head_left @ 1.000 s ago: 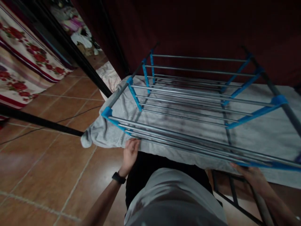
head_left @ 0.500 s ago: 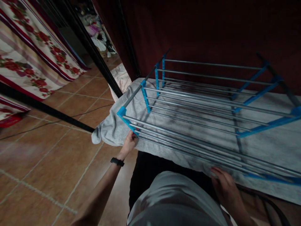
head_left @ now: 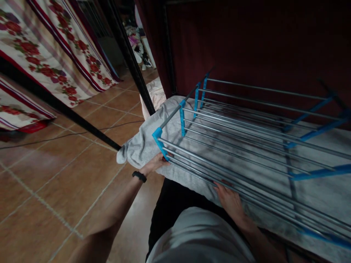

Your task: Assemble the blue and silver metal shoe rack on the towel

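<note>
A shoe rack (head_left: 233,153) of thin silver metal tubes with blue plastic joints lies on a grey blanket (head_left: 142,142). At its near left corner, my left hand (head_left: 157,163) is closed around the lower end of a blue joint (head_left: 161,144), and some fingertips are hidden behind it. My right hand (head_left: 229,200) holds the lowest front tubes around the middle of the near side, its fingers curled over and partly hidden by the metal. The far right end of the rack runs out of view.
Black frame posts (head_left: 131,62) slant past on the left. A dark red cloth (head_left: 246,40) hangs behind the rack. Floral curtains (head_left: 46,62) hang over the tiled floor (head_left: 68,175), where a thin cable (head_left: 71,134) runs. Assorted items (head_left: 138,47) lie at the back.
My right hand has moved left and up from the blanket's edge onto the front tubes. My left hand stays at the corner joint. The view has shifted, with the rack appearing farther right.
</note>
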`<state>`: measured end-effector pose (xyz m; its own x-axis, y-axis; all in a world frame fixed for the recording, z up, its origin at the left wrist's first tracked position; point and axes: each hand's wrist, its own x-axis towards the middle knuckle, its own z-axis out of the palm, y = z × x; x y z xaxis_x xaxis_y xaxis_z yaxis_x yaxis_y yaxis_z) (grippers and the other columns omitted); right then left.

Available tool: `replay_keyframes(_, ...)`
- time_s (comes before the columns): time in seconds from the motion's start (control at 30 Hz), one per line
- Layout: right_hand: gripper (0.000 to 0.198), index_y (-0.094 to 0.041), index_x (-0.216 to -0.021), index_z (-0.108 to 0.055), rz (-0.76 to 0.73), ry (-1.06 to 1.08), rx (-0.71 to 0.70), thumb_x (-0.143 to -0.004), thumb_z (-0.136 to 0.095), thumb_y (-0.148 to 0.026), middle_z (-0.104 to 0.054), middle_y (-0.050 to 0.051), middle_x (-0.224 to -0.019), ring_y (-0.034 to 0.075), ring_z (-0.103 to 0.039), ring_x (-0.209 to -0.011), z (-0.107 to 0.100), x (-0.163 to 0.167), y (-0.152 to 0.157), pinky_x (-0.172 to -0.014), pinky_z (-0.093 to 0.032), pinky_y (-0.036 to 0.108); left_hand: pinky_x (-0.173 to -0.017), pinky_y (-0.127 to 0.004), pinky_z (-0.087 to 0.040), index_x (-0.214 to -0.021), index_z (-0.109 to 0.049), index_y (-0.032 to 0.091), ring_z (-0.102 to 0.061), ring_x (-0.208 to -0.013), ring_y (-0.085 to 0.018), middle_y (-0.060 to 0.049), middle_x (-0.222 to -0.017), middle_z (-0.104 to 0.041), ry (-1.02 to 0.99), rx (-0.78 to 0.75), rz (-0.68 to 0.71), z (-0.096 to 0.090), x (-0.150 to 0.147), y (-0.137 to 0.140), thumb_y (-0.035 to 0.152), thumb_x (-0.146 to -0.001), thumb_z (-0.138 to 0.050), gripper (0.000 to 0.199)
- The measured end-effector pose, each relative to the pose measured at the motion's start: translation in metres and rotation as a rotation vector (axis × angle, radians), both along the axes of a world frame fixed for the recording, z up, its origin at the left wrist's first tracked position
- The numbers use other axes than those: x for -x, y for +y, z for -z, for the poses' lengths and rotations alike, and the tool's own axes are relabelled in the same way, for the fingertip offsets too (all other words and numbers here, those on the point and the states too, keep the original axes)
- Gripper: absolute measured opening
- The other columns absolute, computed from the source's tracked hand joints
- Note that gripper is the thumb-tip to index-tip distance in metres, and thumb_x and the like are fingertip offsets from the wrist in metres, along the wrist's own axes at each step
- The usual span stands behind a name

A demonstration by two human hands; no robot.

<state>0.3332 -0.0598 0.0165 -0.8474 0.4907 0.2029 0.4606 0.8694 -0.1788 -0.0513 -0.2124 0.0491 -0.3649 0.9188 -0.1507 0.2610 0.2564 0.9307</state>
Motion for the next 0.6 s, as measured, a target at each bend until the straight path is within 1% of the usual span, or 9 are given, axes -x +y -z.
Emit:
replay_keyframes(0.13,0.026,-0.023,-0.108,-0.068,0.029,-0.043,-0.062,-0.1,-0.044,-0.028,-0.075,0.006,-0.092,0.018,-0.07,-0.082,-0.006,-0.003,0.0,-0.078,-0.048,0.025,-0.079,-0.035,-0.05,-0.086,-0.066,0.015,-0.058,-0.076,-0.017,-0.001,-0.08,-0.065,-0.043,0.026,0.036,0.001,0.006,0.005,0.03,-0.061,-0.079,0.033)
replay_keyframes(0.2,0.027,-0.023,-0.108,-0.068,0.017,-0.059,-0.07,-0.101,-0.042,-0.027,-0.075,0.005,-0.087,0.016,-0.07,-0.08,-0.008,-0.003,0.001,-0.077,-0.048,0.023,-0.079,-0.035,-0.05,-0.086,-0.065,0.014,-0.057,-0.076,-0.017,-0.001,-0.08,-0.065,-0.054,0.035,0.045,0.002,0.008,0.006,0.03,-0.06,-0.081,0.034)
replay_keyframes(0.37,0.031,-0.023,-0.115,-0.066,-0.004,-0.082,-0.082,-0.102,-0.039,-0.029,-0.075,0.005,-0.087,0.017,-0.07,-0.081,-0.008,-0.007,0.003,-0.078,-0.049,0.024,-0.079,-0.033,-0.049,-0.088,-0.064,0.015,-0.056,-0.078,-0.017,-0.001,-0.082,-0.064,-0.062,0.033,0.065,-0.002,0.005,0.008,0.029,-0.061,-0.081,0.034)
replay_keyframes(0.47,0.031,-0.022,-0.115,-0.066,0.005,-0.085,-0.085,-0.102,-0.039,-0.028,-0.075,0.006,-0.088,0.017,-0.07,-0.082,-0.008,-0.01,0.002,-0.079,-0.049,0.025,-0.079,-0.033,-0.049,-0.088,-0.063,0.016,-0.056,-0.08,-0.017,-0.001,-0.083,-0.063,-0.063,0.025,0.076,-0.006,0.001,0.009,0.028,-0.061,-0.082,0.035)
replay_keyframes(0.6,0.03,-0.021,-0.114,-0.066,0.005,-0.061,-0.07,-0.101,-0.04,-0.028,-0.075,0.007,-0.09,0.018,-0.071,-0.084,-0.007,-0.014,0.003,-0.08,-0.05,0.026,-0.077,-0.032,-0.049,-0.085,-0.062,0.016,-0.056,-0.078,-0.016,0.0,-0.08,-0.062,-0.056,0.025,0.069,-0.01,-0.005,0.007,0.03,-0.063,-0.08,0.032)
